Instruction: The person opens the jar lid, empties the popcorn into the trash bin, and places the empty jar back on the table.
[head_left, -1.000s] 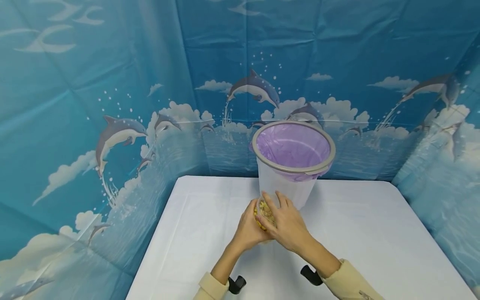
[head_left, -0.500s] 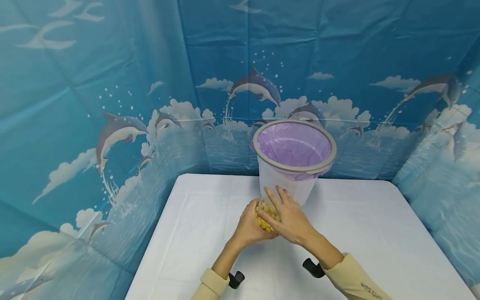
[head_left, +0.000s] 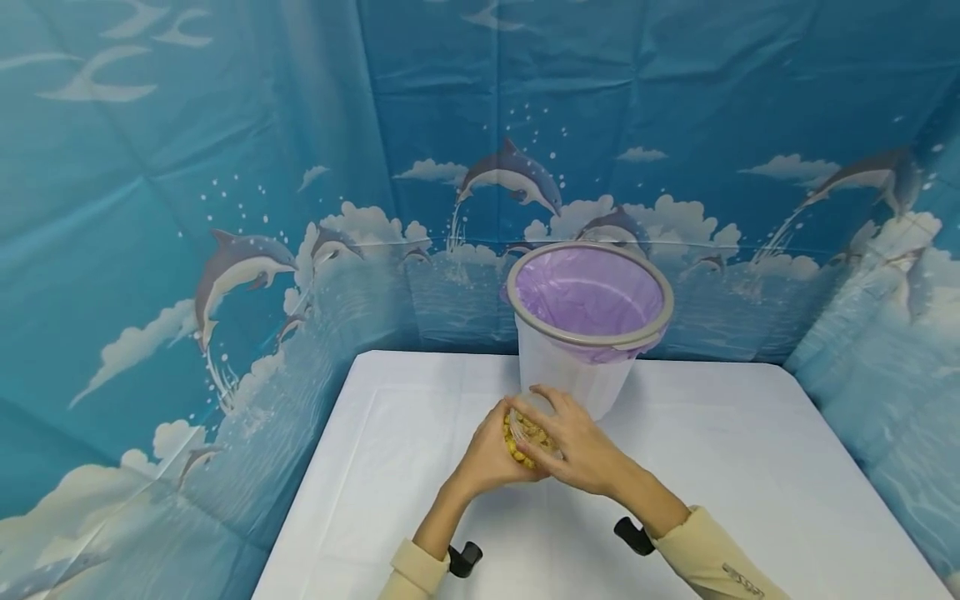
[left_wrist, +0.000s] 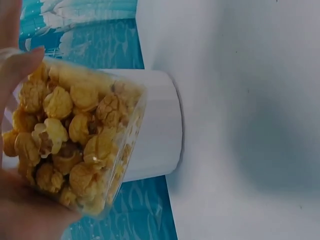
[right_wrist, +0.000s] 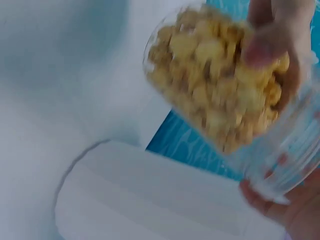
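Note:
A clear jar of caramel popcorn (left_wrist: 75, 145) is held up in my left hand (head_left: 483, 454), which wraps its side. It tilts in the left wrist view, and popcorn fills most of what shows. My right hand (head_left: 588, 454) holds a clear, ridged plastic lid (right_wrist: 292, 150) by its edge at the jar's mouth. The lid slants over part of the popcorn; whether it touches the rim I cannot tell. In the right wrist view, a left-hand fingertip (right_wrist: 262, 52) lies against the jar. Both hands are above the white table (head_left: 397, 467), just in front of the bin.
A white bin (head_left: 551, 371) with a grey rim ring (head_left: 600, 340) and a purple liner (head_left: 592, 292) stands at the table's back edge. A blue dolphin-print curtain (head_left: 300, 167) hangs behind and along both sides. Black wrist mounts (head_left: 465, 558) sit below the forearms.
The popcorn top was in plainer view half a second ago; the lid now covers part of it. The right fingers have bent more, and both hands have shifted slightly down and left.

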